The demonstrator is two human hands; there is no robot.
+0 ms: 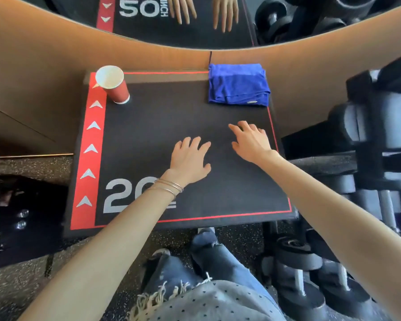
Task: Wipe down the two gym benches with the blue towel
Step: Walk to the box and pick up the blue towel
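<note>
Resting palm-down on the black padded surface (pixel 160 117), the left hand (pixel 190 158) and the right hand (pixel 250 140) lie side by side, a little apart, near its middle. The fingers (pixel 196 143) of both are spread and released, holding nothing. Thin bracelets (pixel 169 186) circle the left wrist. The blue towel (pixel 237 83) lies folded at the far right corner of the surface, beyond the right hand and not touched by it; its far edge meets the tan wall (pixel 56 54) behind. At the far left corner a red paper cup (pixel 115 85) stands upright, white inside, at the edge of a broad red stripe (pixel 90 158) with pale arrowheads that runs down the left side. A large pale "20" is printed near the front edge, partly covered by the left forearm. Dumbbells (pixel 296 256) sit stacked to the right of the surface, and a mirror (pixel 195 19) above the wall reflects both hands. Below, the speckled floor (pixel 116 256) and torn jeans (pixel 218 258) show.
</note>
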